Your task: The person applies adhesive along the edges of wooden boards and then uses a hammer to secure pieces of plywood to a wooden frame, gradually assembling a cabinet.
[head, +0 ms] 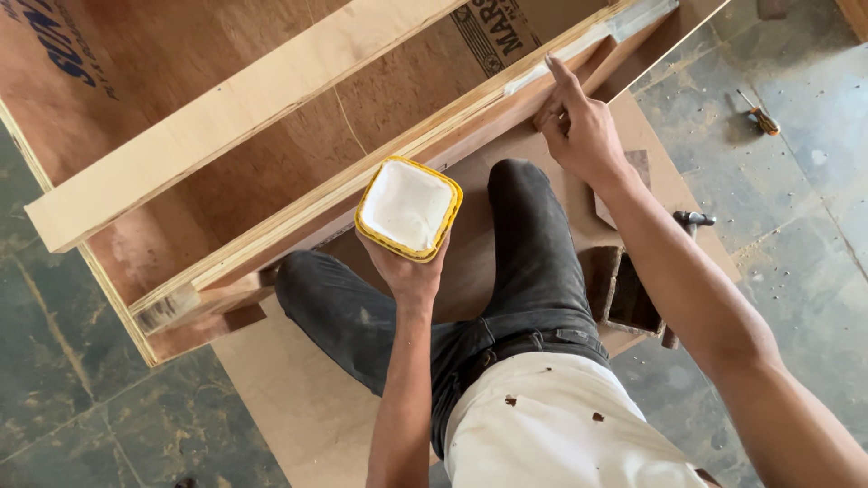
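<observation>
While the person is kneeling on a sheet of brown board on the floor (108, 398), the left hand (409, 271) is cupping a square yellow tub (409, 208) from below, fingers wrapped closed around its base, holding it level just in front of the plywood box (208, 54). The tub is standing open with no lid in sight and is looking nearly full of a smooth white paste, most likely glue, its surface barely disturbed. The right hand (579, 126) is reaching forward to the box's long front edge (425, 140), index finger stretched out along the edge and the other fingers curled loosely; it is gripping nothing, only pressing on the wood.

Judging by the edge, the work is looking partly done: a pale whitish smear is showing near the far end, close to the pointing fingertip, while most of the strip towards the near corner is appearing bare and dry. The box itself is lying on its side with a light batten across it and is holding nothing inside. A screwdriver (759, 116) is lying well apart on the floor to the right, and a hammer (692, 220) is resting beside the right forearm.
</observation>
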